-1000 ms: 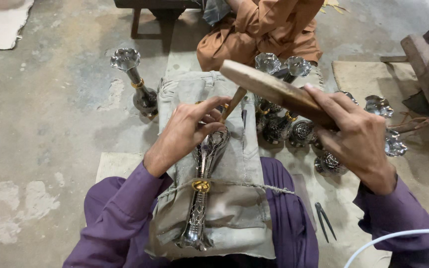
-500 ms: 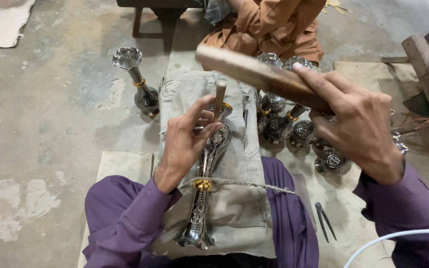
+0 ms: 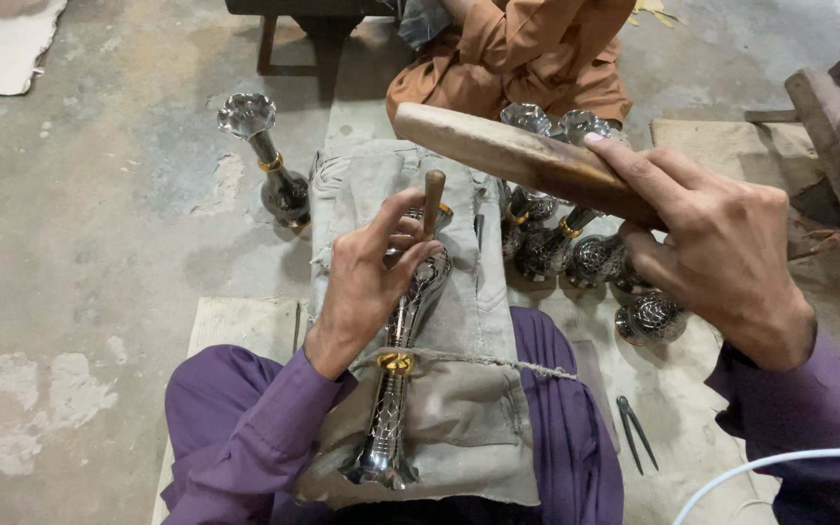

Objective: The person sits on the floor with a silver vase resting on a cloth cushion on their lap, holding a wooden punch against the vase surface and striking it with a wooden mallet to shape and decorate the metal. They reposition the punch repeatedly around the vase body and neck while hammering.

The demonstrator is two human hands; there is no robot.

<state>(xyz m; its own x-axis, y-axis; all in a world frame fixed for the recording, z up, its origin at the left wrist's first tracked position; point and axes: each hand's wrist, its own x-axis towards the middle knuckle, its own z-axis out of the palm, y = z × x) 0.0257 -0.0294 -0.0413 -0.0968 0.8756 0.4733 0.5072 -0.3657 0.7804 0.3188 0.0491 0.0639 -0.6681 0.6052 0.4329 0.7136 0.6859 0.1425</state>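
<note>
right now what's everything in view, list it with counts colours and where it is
silver vase: one, engraved silver with a gold band, lying on the cloth pad under the left hand
punch tool: one, brown wooden handle, upright on the vase
wooden mallet: one, pale and dark brown, raised over the vase
cloth pad: one, grey-beige, tied with string over the lap
standing vase: one, silver, on the floor to the left
vase cluster: several, silver, exact count unclear, floor to the right
pliers: one, dark, on the mat
another person: one, orange clothes, seated opposite
left hand: steadies punch and vase
right hand: grips mallet
</note>
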